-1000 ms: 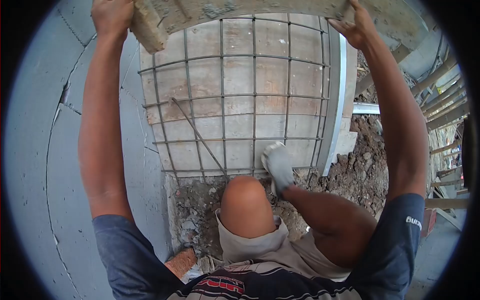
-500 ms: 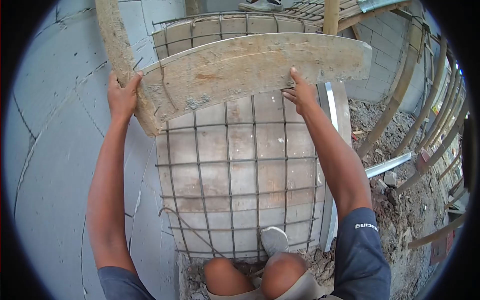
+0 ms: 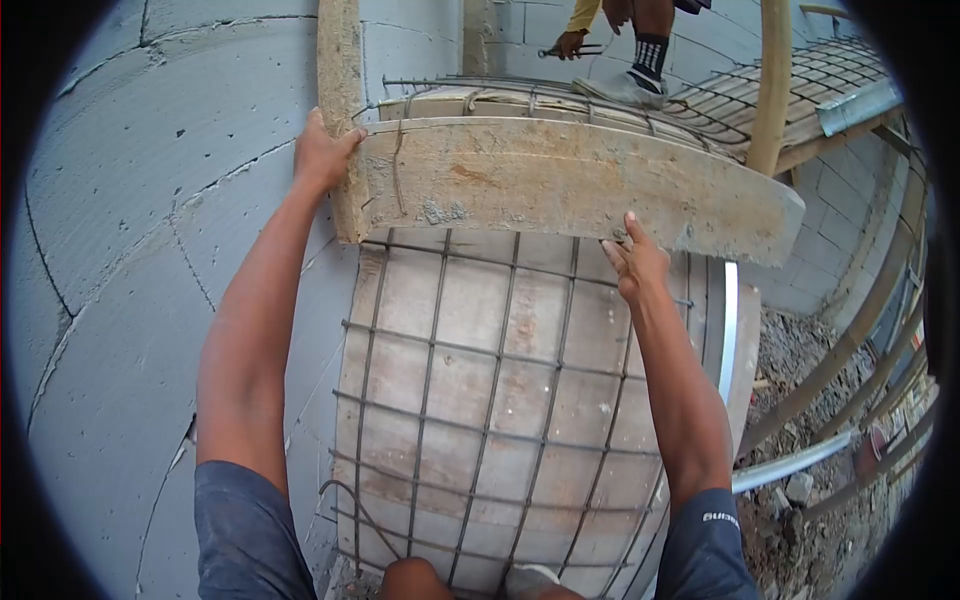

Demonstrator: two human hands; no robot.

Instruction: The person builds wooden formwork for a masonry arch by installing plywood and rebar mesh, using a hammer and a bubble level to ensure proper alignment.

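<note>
A wide, cement-stained wooden board (image 3: 560,175) spans the stair formwork, its right end a little lower than its left. A narrow upright wooden batten (image 3: 341,70) crosses the board's left end; a bent nail sticks out near the joint. My left hand (image 3: 325,158) is closed round the batten, against the grey block wall. At the board's lower edge, my right hand (image 3: 640,262) grips with its thumb on the front face and fingers curled beneath. Below the board, a rebar grid (image 3: 487,432) lies over plywood panels (image 3: 530,330).
Above, another person's shod foot (image 3: 630,88) stands on the upper formwork, and their hand (image 3: 570,44) holds pincers. A wooden post (image 3: 772,90) rises behind the board. Rubble (image 3: 790,350) and slanting poles (image 3: 850,350) lie to the right. A bent rebar end (image 3: 340,487) sticks up low.
The board and batten have turned so the batten is nearly upright and the board's right end is lower. My view has shifted, and more of the other person shows above.
</note>
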